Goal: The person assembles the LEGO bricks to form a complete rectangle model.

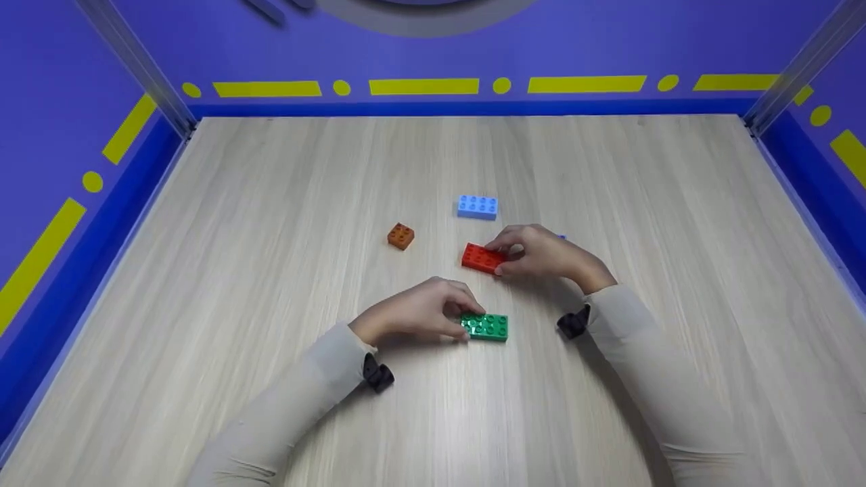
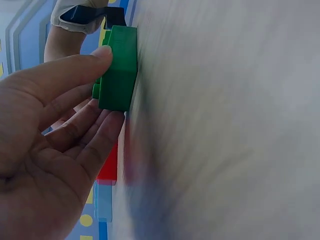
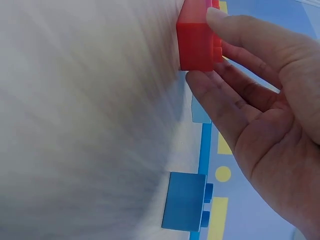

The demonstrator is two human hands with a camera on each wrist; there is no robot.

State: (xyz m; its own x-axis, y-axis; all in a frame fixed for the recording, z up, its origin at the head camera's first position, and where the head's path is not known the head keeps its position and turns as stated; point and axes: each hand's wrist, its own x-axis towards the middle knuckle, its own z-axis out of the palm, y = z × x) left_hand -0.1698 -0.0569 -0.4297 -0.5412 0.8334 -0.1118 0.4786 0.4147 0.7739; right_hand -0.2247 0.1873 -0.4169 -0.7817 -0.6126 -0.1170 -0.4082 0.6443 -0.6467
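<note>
My left hand holds a green toy brick by its left end, thumb on the near side and fingers on the far side. In the left wrist view the thumb lies along the side of the green brick, close by the tabletop. Farther back and to the right, my right hand pinches the right end of a red toy brick. The right wrist view has the thumb at the studded edge of the red brick, with fingertips at its end.
A light blue brick lies behind the red one, and a small orange-brown brick to its left. A darker blue brick is mostly hidden behind my right hand in the head view. Purple-blue panels border the wooden table.
</note>
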